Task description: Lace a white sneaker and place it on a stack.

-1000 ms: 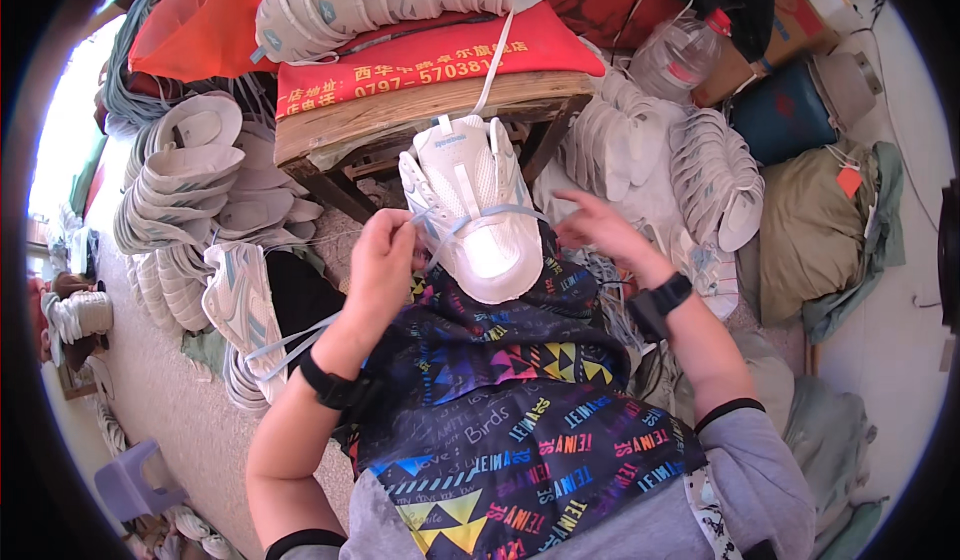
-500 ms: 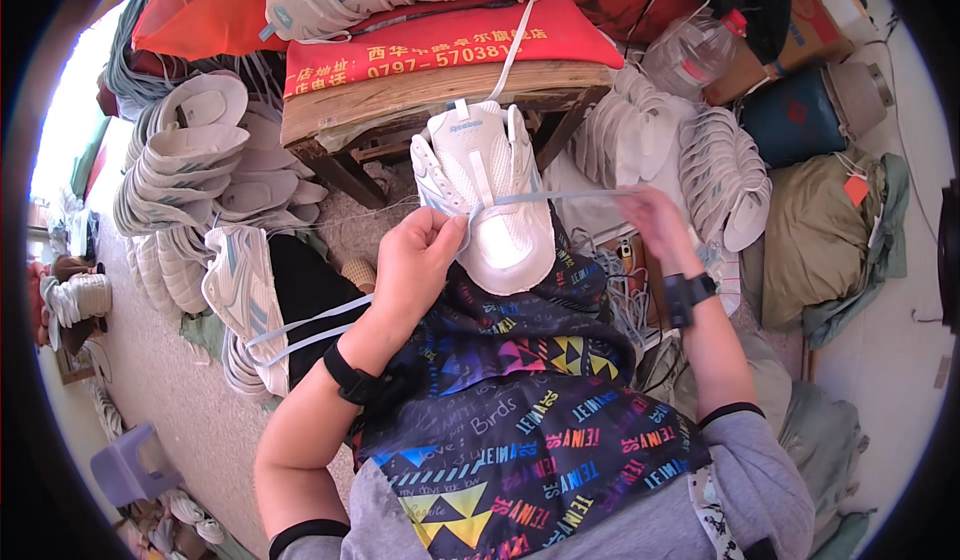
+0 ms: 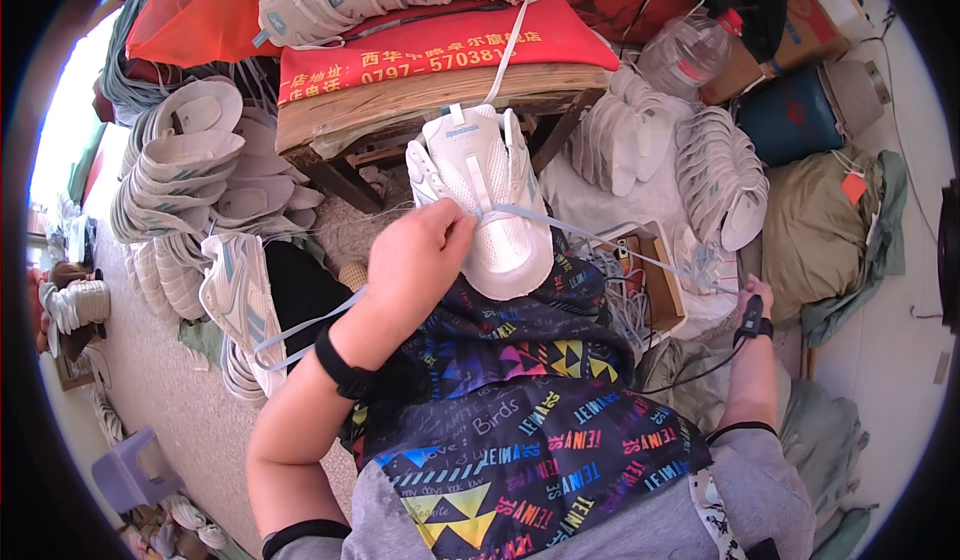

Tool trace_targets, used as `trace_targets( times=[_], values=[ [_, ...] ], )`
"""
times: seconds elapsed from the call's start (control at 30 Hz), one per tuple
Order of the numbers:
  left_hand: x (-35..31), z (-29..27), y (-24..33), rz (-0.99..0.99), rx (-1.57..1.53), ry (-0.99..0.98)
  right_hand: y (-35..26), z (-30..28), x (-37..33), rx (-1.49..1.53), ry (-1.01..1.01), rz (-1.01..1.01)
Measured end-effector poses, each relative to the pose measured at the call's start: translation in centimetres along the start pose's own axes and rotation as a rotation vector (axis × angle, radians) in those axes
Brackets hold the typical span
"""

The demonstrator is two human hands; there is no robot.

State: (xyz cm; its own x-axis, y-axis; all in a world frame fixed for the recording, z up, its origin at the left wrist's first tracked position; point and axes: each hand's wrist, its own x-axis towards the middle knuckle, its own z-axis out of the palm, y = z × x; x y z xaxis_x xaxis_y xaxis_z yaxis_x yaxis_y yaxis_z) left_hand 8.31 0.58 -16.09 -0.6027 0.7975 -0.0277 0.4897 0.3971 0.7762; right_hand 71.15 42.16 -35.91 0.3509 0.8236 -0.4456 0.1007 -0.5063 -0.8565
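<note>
A white shoe upper [image 3: 480,175] rests on my lap, toe toward me, against the front of a wooden stool. A pale grey-blue shoelace [image 3: 590,232] crosses its lower lacing area. My left hand [image 3: 418,250] is closed at the left side of the upper, pinching the lace there; another stretch of lace trails below that wrist. Out to the right, my right hand [image 3: 757,298] has its fingers closed on the far end of the lace, which runs slantwise from the upper to it. The fingertips of my left hand are partly hidden.
Behind the upper stands the wooden stool [image 3: 440,100], with a red cushion and a row of uppers on top. Stacked uppers [image 3: 185,180] lie left, more [image 3: 722,175] right. A small box [image 3: 665,300] of laces sits right of my lap. A lavender plastic stool [image 3: 135,468] stands lower left.
My right hand has moved right and toward me, drawing the lace out longer. My left hand stays at the upper, its back now turned more upward.
</note>
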Motion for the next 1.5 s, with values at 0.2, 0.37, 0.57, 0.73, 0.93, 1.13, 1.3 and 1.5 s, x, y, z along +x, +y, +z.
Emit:
trace_targets(
  times=[0.2,0.37,0.57,0.73,0.93,1.13,1.3,1.5],
  values=[
    [1.6,-3.1,1.4,0.463,0.378,0.039,-6.7,21.4,-23.5,-0.254,-0.566,0.006],
    [2.5,-4.0,1.8,0.46,0.504,-0.074,-9.6,30.0,-37.4,-0.229,-1.032,-0.285],
    [3.0,-3.6,-0.2,0.445,0.385,-0.133,-11.0,33.8,-44.3,-0.309,-1.439,-0.411],
    [3.1,-3.7,-0.4,0.464,0.306,-0.123,-9.7,35.1,-45.3,-0.334,-1.42,-0.601],
    [2.9,-3.7,0.0,0.454,0.44,-0.111,-11.0,35.1,-45.7,-0.457,-1.433,-0.625],
    [3.3,-3.5,0.5,0.431,0.503,-0.139,-11.7,35.1,-46.2,-0.715,-1.387,-0.503],
    [4.3,-3.7,0.3,0.393,0.423,-0.263,-10.8,35.3,-45.4,-0.49,-1.381,-1.014],
    [5.2,-4.1,-0.3,0.235,0.095,-0.392,-11.1,35.5,-44.9,-0.371,-1.457,-0.61]
  ],
)
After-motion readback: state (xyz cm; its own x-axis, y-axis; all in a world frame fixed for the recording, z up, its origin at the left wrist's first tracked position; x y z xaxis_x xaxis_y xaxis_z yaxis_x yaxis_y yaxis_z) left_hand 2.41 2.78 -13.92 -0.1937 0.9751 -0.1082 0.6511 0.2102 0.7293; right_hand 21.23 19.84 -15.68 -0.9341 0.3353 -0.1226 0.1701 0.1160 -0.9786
